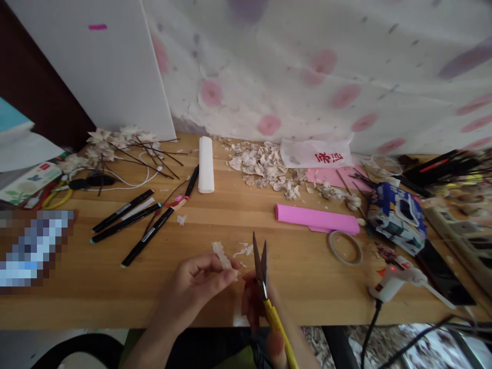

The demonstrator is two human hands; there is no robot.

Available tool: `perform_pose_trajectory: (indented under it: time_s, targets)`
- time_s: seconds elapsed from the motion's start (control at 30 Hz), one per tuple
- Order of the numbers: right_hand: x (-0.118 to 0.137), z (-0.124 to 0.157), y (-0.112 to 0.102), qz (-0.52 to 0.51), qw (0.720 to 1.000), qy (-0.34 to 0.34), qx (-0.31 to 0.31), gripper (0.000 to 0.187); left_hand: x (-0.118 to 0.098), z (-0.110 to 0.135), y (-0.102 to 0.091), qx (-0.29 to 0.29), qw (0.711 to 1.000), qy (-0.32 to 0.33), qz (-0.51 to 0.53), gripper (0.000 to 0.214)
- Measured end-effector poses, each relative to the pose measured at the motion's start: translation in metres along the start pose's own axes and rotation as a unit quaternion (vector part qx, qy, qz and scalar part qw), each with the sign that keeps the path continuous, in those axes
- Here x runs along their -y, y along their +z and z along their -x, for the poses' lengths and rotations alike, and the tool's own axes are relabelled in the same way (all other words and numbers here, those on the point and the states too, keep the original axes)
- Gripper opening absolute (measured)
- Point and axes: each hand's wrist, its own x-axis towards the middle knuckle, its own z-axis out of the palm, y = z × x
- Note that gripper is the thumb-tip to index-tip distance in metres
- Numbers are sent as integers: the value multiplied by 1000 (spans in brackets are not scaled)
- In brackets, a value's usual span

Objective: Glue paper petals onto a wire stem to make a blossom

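Between the thumb and fingers of my left hand (pixel 200 279) is a thin strip of whitish paper (pixel 222 254), its free end pointing up and away from me. Close by on the right, my right hand (pixel 261 312) is wrapped round a pair of scissors (pixel 270 312) with yellow handles. Their blades point away from me and stand slightly apart, with nothing between them. Small white paper scraps (pixel 244 250) lie on the wooden table just beyond my hands.
Several black markers (pixel 148 237) and a white paper roll (pixel 206 164) lie left of centre. Dried petals (pixel 265 164) are heaped at the back. Rightward are a pink paper roll (pixel 317 219), a tape roll (pixel 345 248), a wipes pack (pixel 397 215) and a power strip (pixel 392 282) with cords.
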Motion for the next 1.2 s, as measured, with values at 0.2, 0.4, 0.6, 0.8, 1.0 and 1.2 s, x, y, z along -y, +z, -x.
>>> perform_pose_trajectory:
  time_s: [0.2, 0.4, 0.6, 0.8, 1.0, 1.2]
  targets:
    - [3, -3, -9, 78, 996, 38, 20, 80, -17, 6, -2, 47, 994, 1, -103, 26]
    - [16, 3, -14, 148, 986, 20, 76, 111, -23, 13, 2, 47, 985, 7, -167, 33]
    - [21, 9, -6, 135, 988, -40, 63, 127, -21, 10, 3, 61, 979, 12, -194, 30]
    - [37, 19, 4, 129, 990, -54, 9, 107, -17, 8, 4, 55, 982, 22, -178, 25]
    - [42, 19, 5, 115, 992, -44, 5, 106, -20, 6, 4, 78, 977, 21, -195, 27]
    - [39, 21, 8, 123, 990, -66, -17, 98, -29, 1, 4, 134, 973, 18, -186, 27]
